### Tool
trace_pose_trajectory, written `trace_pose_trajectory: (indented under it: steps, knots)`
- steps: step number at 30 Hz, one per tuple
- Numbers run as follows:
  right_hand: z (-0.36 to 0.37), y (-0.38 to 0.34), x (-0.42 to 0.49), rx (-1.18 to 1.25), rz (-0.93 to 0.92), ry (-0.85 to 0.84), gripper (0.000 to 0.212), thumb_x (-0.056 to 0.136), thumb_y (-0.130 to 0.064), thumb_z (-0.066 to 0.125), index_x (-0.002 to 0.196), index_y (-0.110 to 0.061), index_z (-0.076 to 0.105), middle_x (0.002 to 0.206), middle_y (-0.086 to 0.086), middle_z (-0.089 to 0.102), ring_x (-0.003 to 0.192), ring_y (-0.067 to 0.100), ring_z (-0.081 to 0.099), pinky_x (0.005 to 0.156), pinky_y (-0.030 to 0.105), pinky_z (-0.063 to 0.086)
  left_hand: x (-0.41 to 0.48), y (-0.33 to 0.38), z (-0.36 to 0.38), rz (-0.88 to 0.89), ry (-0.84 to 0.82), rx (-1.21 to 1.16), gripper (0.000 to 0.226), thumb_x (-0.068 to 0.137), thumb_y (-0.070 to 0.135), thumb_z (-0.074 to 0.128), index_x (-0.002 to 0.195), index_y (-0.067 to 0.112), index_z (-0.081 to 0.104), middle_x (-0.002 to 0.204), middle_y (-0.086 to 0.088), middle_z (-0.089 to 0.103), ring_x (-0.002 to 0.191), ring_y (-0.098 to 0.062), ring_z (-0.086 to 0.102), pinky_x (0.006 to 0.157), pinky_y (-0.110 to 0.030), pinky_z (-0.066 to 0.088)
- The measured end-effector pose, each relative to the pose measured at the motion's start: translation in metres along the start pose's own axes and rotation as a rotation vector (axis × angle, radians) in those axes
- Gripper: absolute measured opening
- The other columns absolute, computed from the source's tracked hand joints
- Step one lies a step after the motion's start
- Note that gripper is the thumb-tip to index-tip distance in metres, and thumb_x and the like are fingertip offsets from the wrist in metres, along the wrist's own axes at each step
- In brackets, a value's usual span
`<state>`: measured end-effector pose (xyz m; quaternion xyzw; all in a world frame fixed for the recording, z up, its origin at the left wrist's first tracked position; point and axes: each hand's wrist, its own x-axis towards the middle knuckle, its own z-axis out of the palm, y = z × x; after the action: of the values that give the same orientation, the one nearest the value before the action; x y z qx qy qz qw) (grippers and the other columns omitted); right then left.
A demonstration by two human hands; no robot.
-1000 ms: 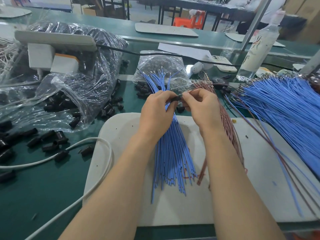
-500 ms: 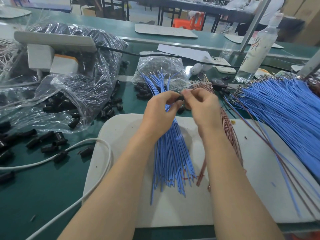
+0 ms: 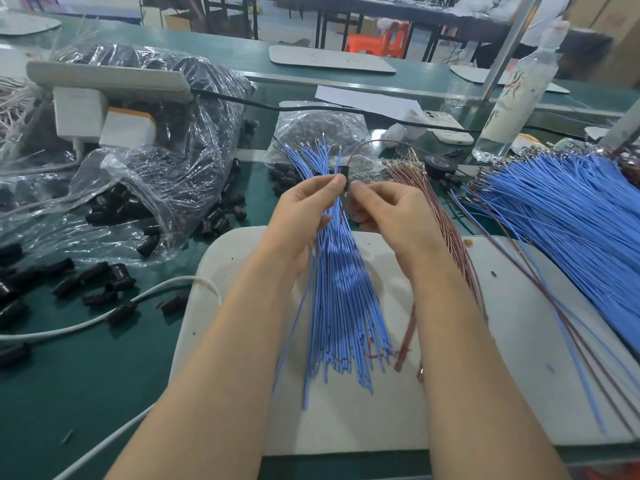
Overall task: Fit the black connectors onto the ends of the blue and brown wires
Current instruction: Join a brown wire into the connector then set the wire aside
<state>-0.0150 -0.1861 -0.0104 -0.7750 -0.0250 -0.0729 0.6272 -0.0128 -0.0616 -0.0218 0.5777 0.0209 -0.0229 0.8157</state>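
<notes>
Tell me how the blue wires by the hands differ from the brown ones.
The blue wires are bright blue, the brown wires reddish brown. The blue wires make a thicker bunch than the brown wires. The blue wires lie left of the brown wires. Both lie on the white board.

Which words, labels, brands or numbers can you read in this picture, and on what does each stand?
No text here can be read.
Clear plastic bottle with a white label: red and dark marks, too blurred to read.
White sheet of paper: no print shows.
</notes>
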Motion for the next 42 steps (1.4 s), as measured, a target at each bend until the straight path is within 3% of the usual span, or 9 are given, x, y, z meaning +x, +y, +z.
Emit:
trace_pose_trajectory:
  steps: [7, 10, 14, 19, 23, 27, 33, 39, 42]
  knots:
    - [0.006, 0.000, -0.001, -0.065, -0.038, 0.019, 0.008, 0.087, -0.015, 0.067, 0.083, -0.009, 0.070, 0.074, 0.004, 0.070, 0.070, 0.013, 0.066, 0.076, 0.033, 0.056, 0.000, -0.001, 0.001, -0.035, -0.038, -0.027, 0.012, 0.091, 0.018, 0.061, 0.079, 0.021, 0.063, 0.069, 0.007, 0.065, 0.063, -0.004, 0.059, 0.058, -0.014, 0.044]
    - [0.008, 0.000, -0.003, -0.315, -0.151, 0.056, 0.013, 0.088, -0.019, 0.064, 0.080, -0.009, 0.067, 0.072, 0.003, 0.067, 0.072, 0.020, 0.062, 0.072, 0.032, 0.050, 0.001, -0.002, 0.001, -0.041, -0.011, -0.024, 0.010, 0.091, 0.015, 0.061, 0.082, 0.018, 0.063, 0.071, 0.003, 0.064, 0.061, -0.003, 0.058, 0.058, -0.015, 0.045]
    - [0.014, -0.005, -0.010, -0.555, -0.279, 0.125, 0.017, 0.086, -0.017, 0.059, 0.072, -0.007, 0.058, 0.060, -0.003, 0.053, 0.064, 0.018, 0.049, 0.064, 0.028, 0.037, 0.000, -0.005, 0.003, -0.033, 0.002, -0.018, 0.009, 0.092, 0.012, 0.059, 0.084, 0.013, 0.064, 0.080, -0.005, 0.064, 0.071, -0.012, 0.058, 0.078, -0.026, 0.048]
    - [0.010, -0.007, -0.006, -0.438, -0.176, 0.147, 0.024, 0.087, -0.017, 0.054, 0.063, -0.014, 0.055, 0.055, -0.008, 0.049, 0.053, 0.008, 0.044, 0.056, 0.022, 0.036, 0.006, 0.000, -0.003, -0.046, 0.134, -0.139, 0.012, 0.094, 0.011, 0.055, 0.084, 0.010, 0.061, 0.071, 0.001, 0.060, 0.056, -0.003, 0.052, 0.052, -0.015, 0.043]
    - [-0.004, 0.003, -0.001, -0.589, -0.038, 0.248, 0.045, 0.101, -0.032, 0.039, 0.072, -0.007, 0.063, 0.067, 0.006, 0.060, 0.069, 0.024, 0.057, 0.071, 0.036, 0.047, 0.006, 0.002, -0.003, -0.115, 0.060, -0.250, 0.011, 0.095, 0.013, 0.055, 0.086, 0.011, 0.061, 0.063, 0.006, 0.063, 0.053, -0.001, 0.055, 0.051, -0.013, 0.045]
    - [0.009, 0.000, -0.004, -0.423, -0.016, 0.016, 0.041, 0.097, -0.044, 0.046, 0.088, -0.011, 0.069, 0.082, 0.005, 0.070, 0.078, 0.020, 0.065, 0.076, 0.031, 0.051, 0.004, 0.002, -0.001, -0.113, 0.059, -0.204, 0.012, 0.094, 0.014, 0.057, 0.084, 0.013, 0.063, 0.064, 0.005, 0.065, 0.054, -0.002, 0.057, 0.052, -0.014, 0.046]
    - [0.020, -0.016, -0.015, -0.400, -0.173, -0.134, 0.018, 0.089, -0.016, 0.059, 0.072, -0.013, 0.065, 0.063, 0.000, 0.062, 0.059, 0.011, 0.051, 0.062, 0.026, 0.042, 0.003, 0.005, -0.004, -0.201, -0.041, -0.338, 0.022, 0.096, 0.025, 0.052, 0.081, 0.014, 0.063, 0.072, 0.003, 0.061, 0.060, -0.008, 0.056, 0.049, -0.016, 0.046]
    - [0.020, -0.063, -0.052, -0.353, -0.182, -0.917, 0.019, 0.088, -0.007, 0.063, 0.072, 0.001, 0.064, 0.059, 0.004, 0.057, 0.054, 0.004, 0.046, 0.055, 0.022, 0.039, 0.004, 0.014, -0.016, -0.305, -0.013, -0.749, 0.026, 0.097, 0.028, 0.048, 0.084, 0.008, 0.057, 0.076, 0.003, 0.056, 0.058, -0.002, 0.049, 0.051, -0.011, 0.045]
    - [0.017, -0.077, -0.072, -0.348, -0.160, -1.070, 0.011, 0.087, -0.002, 0.064, 0.076, -0.003, 0.068, 0.062, -0.001, 0.059, 0.052, -0.002, 0.049, 0.052, 0.006, 0.040, 0.005, 0.015, -0.018, -0.287, 0.047, -0.795, 0.021, 0.097, 0.022, 0.050, 0.085, 0.006, 0.056, 0.080, 0.000, 0.057, 0.059, -0.004, 0.048, 0.050, -0.013, 0.046]
